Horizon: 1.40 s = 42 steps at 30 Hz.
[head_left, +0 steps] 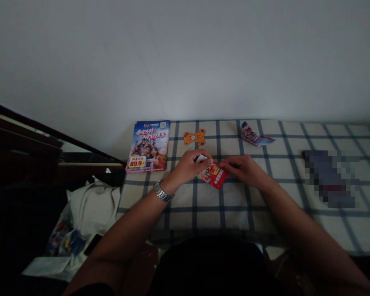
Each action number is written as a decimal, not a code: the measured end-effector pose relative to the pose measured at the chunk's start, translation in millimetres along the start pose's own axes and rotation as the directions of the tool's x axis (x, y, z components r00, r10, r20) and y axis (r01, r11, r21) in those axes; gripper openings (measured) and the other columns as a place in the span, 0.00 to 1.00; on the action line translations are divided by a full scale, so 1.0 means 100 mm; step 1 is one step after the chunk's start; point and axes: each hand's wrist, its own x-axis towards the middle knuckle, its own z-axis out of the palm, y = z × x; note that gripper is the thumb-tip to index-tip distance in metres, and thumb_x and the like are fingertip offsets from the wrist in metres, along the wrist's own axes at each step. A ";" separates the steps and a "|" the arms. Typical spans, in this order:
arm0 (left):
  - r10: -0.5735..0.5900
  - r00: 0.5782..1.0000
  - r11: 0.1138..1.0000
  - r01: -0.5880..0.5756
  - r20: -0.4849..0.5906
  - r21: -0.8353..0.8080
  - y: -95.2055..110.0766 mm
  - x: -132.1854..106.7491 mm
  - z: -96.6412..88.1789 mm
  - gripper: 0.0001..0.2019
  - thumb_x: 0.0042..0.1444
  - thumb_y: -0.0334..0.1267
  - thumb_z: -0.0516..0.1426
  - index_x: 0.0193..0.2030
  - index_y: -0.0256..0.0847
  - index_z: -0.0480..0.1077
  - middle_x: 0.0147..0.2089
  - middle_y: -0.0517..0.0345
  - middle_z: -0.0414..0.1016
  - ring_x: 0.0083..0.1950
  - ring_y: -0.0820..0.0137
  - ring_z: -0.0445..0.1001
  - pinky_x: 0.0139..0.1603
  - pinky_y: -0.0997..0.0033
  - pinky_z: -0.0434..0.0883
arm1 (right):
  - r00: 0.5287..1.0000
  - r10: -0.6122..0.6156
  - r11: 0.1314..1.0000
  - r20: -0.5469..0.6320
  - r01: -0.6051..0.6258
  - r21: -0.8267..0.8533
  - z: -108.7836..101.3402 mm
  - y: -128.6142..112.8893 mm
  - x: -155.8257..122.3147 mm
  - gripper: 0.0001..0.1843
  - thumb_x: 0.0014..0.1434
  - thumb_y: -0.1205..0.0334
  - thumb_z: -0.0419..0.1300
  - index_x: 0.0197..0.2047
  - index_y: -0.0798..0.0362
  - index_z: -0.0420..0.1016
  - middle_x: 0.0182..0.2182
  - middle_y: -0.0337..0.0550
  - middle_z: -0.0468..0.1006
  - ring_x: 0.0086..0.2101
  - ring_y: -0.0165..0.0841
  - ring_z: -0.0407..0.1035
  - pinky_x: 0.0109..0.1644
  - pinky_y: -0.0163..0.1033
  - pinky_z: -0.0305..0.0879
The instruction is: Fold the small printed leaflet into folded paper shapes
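Note:
A small red printed leaflet [217, 179], with colourful pictures and yellow lettering, is held over the checked cloth. My left hand [193, 165] pinches its left upper part between thumb and fingers, and a white bit of paper shows beside those fingers. On the other side, my right hand [246, 170] has its fingertips closed on the leaflet's right edge. Whether the leaflet is folded is hard to make out. Just beyond my left hand lies a flat brown teddy bear cutout [195, 137].
A stack of blue and pink flyers [149, 146] lies at the left end of the checked cloth [185, 205]. A creased flyer [255, 137] stands bent at the back. To the right is a blurred-out dark object [331, 179]. White bags [94, 201] sit lower left; a wall rises behind.

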 end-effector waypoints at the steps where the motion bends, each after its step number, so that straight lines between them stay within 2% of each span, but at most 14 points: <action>1: -0.005 1.000 1.000 0.005 0.001 0.001 -0.01 0.00 0.00 0.15 0.67 0.51 0.62 0.41 0.40 0.79 0.39 0.56 0.83 0.41 0.67 0.79 0.44 0.70 0.72 | 1.000 0.006 1.000 0.009 -0.006 0.005 -0.01 0.01 0.00 0.24 0.73 0.44 0.57 0.39 0.54 0.84 0.26 0.38 0.77 0.27 0.29 0.65 0.30 0.35 0.58; 7: -0.041 0.998 0.999 0.041 -0.049 -0.002 -0.06 0.03 -0.04 0.18 0.66 0.55 0.62 0.42 0.40 0.80 0.40 0.56 0.83 0.42 0.66 0.79 0.46 0.69 0.73 | 0.999 0.029 0.999 0.036 -0.030 0.019 -0.07 0.07 -0.02 0.23 0.72 0.43 0.58 0.43 0.53 0.85 0.32 0.41 0.84 0.31 0.33 0.74 0.36 0.36 0.65; 10: -0.054 0.998 0.999 0.054 -0.031 0.002 -0.06 0.03 -0.05 0.20 0.65 0.57 0.62 0.43 0.40 0.81 0.40 0.56 0.84 0.40 0.67 0.78 0.44 0.70 0.73 | 0.999 0.034 0.999 0.023 -0.033 -0.020 -0.10 0.08 -0.02 0.23 0.72 0.43 0.57 0.43 0.52 0.85 0.31 0.41 0.84 0.30 0.33 0.74 0.34 0.36 0.64; 16: -0.143 0.986 0.975 0.126 -0.081 -0.182 -0.02 0.02 -0.03 0.24 0.70 0.59 0.57 0.43 0.39 0.82 0.41 0.54 0.84 0.39 0.67 0.79 0.38 0.72 0.72 | 0.999 0.051 0.998 -0.019 -0.052 -0.020 -0.12 0.09 -0.02 0.23 0.72 0.44 0.58 0.44 0.53 0.86 0.31 0.42 0.85 0.30 0.34 0.75 0.34 0.37 0.67; 23: -0.171 0.977 0.982 0.157 -0.128 -0.106 -0.03 0.00 -0.03 0.26 0.70 0.61 0.56 0.42 0.39 0.82 0.37 0.56 0.83 0.37 0.67 0.78 0.36 0.72 0.71 | 0.998 0.061 0.995 -0.034 -0.058 0.081 -0.10 0.09 -0.01 0.22 0.71 0.43 0.59 0.41 0.52 0.85 0.31 0.43 0.85 0.32 0.36 0.77 0.36 0.39 0.71; 26: -0.157 0.979 0.985 0.146 -0.134 -0.088 -0.04 0.01 -0.03 0.25 0.70 0.60 0.56 0.42 0.39 0.82 0.37 0.56 0.84 0.38 0.67 0.79 0.36 0.71 0.73 | 0.997 0.062 0.996 -0.047 -0.059 0.069 -0.09 0.09 0.00 0.22 0.71 0.43 0.60 0.41 0.52 0.85 0.31 0.42 0.84 0.31 0.35 0.76 0.36 0.38 0.70; 29: -0.118 0.985 0.992 0.112 -0.127 -0.057 -0.06 0.03 -0.03 0.24 0.71 0.58 0.56 0.45 0.39 0.82 0.43 0.53 0.86 0.43 0.64 0.82 0.43 0.69 0.76 | 0.995 0.062 0.998 -0.082 -0.060 0.023 -0.08 0.10 0.01 0.22 0.71 0.43 0.59 0.40 0.52 0.85 0.30 0.41 0.83 0.30 0.34 0.74 0.35 0.38 0.68; 32: -0.055 0.986 0.998 0.055 -0.157 -0.001 -0.08 0.03 -0.01 0.20 0.72 0.54 0.57 0.52 0.39 0.80 0.51 0.50 0.85 0.50 0.63 0.83 0.52 0.65 0.78 | 0.991 0.067 0.998 -0.116 -0.069 -0.014 -0.07 0.13 0.02 0.22 0.71 0.44 0.59 0.42 0.53 0.85 0.30 0.41 0.84 0.29 0.34 0.74 0.33 0.37 0.66; 35: 0.077 0.969 0.992 -0.050 -0.233 0.117 -0.08 0.03 -0.01 0.18 0.72 0.47 0.59 0.62 0.41 0.75 0.57 0.48 0.81 0.53 0.64 0.81 0.57 0.61 0.78 | 0.985 0.059 0.994 -0.160 -0.072 -0.079 -0.07 0.16 0.02 0.20 0.71 0.47 0.59 0.45 0.53 0.85 0.32 0.42 0.85 0.29 0.34 0.74 0.33 0.37 0.65; 37: 0.204 0.947 0.954 -0.135 -0.249 0.269 -0.07 0.02 -0.01 0.17 0.73 0.43 0.59 0.64 0.43 0.73 0.60 0.49 0.79 0.59 0.63 0.79 0.64 0.57 0.76 | 0.978 0.039 0.988 -0.207 -0.069 -0.141 -0.08 0.18 0.03 0.19 0.71 0.49 0.58 0.45 0.53 0.85 0.33 0.42 0.86 0.30 0.34 0.75 0.34 0.38 0.65; 39: 0.316 0.926 0.887 -0.212 -0.207 0.410 -0.05 0.01 -0.02 0.14 0.73 0.40 0.59 0.62 0.44 0.73 0.61 0.50 0.77 0.63 0.62 0.75 0.69 0.53 0.72 | 0.967 0.022 0.978 -0.254 -0.074 -0.197 -0.09 0.19 0.03 0.18 0.71 0.51 0.58 0.46 0.53 0.85 0.34 0.43 0.87 0.30 0.35 0.75 0.35 0.38 0.66; 42: 0.394 0.918 0.803 -0.322 -0.042 0.501 -0.03 0.00 -0.04 0.11 0.73 0.38 0.59 0.59 0.44 0.74 0.60 0.51 0.77 0.63 0.62 0.75 0.69 0.52 0.72 | 0.953 0.007 0.963 -0.304 -0.089 -0.254 -0.11 0.21 0.04 0.17 0.71 0.51 0.58 0.46 0.52 0.86 0.33 0.44 0.87 0.29 0.36 0.75 0.35 0.39 0.66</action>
